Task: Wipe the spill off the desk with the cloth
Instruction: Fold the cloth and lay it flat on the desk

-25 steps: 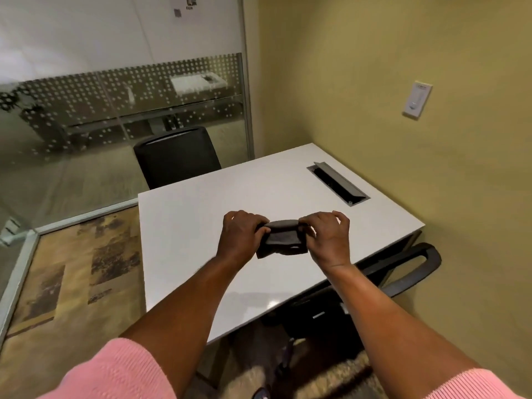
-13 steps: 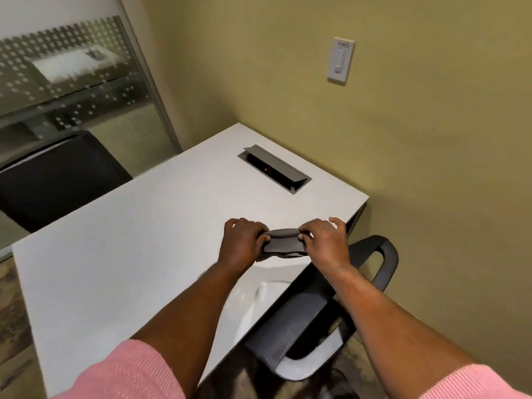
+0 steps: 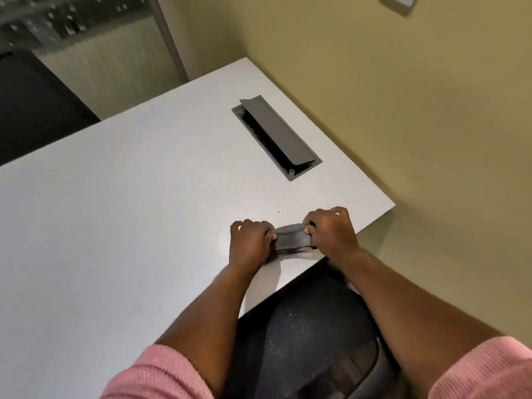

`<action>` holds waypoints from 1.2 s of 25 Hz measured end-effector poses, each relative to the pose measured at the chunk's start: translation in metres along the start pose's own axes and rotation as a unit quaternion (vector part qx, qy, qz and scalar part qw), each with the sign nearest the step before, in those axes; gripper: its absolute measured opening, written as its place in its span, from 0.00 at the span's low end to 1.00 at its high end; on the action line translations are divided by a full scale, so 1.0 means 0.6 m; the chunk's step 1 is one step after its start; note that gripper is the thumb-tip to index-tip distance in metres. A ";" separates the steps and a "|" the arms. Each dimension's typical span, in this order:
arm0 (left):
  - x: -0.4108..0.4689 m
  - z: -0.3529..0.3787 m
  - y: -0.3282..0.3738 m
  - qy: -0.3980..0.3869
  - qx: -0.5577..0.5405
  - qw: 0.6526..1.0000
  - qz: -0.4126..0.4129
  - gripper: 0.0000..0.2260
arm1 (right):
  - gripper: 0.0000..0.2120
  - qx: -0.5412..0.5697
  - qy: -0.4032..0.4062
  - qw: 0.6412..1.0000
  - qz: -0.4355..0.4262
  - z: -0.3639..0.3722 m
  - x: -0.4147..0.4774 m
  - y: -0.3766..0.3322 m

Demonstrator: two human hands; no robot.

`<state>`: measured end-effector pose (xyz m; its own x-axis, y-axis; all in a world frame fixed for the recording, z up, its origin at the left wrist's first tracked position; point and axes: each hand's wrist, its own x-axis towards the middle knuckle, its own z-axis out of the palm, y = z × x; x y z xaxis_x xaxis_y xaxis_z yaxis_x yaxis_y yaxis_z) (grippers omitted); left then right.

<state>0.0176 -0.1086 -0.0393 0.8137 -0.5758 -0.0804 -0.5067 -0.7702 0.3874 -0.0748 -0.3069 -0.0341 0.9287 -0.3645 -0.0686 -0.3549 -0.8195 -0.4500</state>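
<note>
near the right front edge of the desk (image 3: 121, 220), both hands hold the cloth (image 3: 290, 239) low over the white top. left hand (image 3: 250, 244) fingers curled shut on the cloth's left end; right hand (image 3: 331, 236) fingers curled shut on its right end. cloth is grey, bunched or folded into a short band between the two fists; cannot tell if its underside touches the surface. faint shiny patch just left of the left hand, possibly the spill (image 3: 223, 240), though it may only be glare. one tiny dark speck further off. cable hatch (image 3: 276, 136) sits open toward the far right, well apart from the hands. chair (image 3: 305, 341) tucked under the near edge.

judgement: step in hand is readying the cloth before the first pass. to do it well: flatten the fold into a broad pad, press it flat on the top, sweep toward the near edge in overlapping strokes, keep liquid away from the hatch.
</note>
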 end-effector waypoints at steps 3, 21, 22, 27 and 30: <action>0.061 0.033 0.007 0.014 0.023 0.999 -0.038 0.07 | 0.07 0.005 0.008 0.999 -0.034 0.023 0.060 0.038; 0.043 0.193 -0.026 -0.086 0.028 0.996 0.017 0.33 | 0.38 -0.137 -0.215 0.943 -0.215 0.149 0.091 0.117; 0.043 0.200 -0.011 -0.082 0.028 0.996 -0.006 0.33 | 0.37 -0.144 -0.213 0.940 -0.223 0.146 0.094 0.123; 0.049 0.236 0.107 -0.077 -0.013 0.982 -0.174 0.32 | 0.37 -0.169 -0.225 0.935 -0.216 0.120 0.118 0.152; 0.055 0.243 0.138 -0.092 -0.021 0.972 -0.215 0.33 | 0.40 -0.174 -0.232 0.935 -0.206 0.111 0.123 0.160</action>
<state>-0.0390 -0.2315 -0.1437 0.8808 -0.2447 -0.4052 -0.1151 -0.9410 0.3182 -0.0330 -0.3831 -0.1419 0.9122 0.1785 -0.3688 0.1046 -0.9717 -0.2117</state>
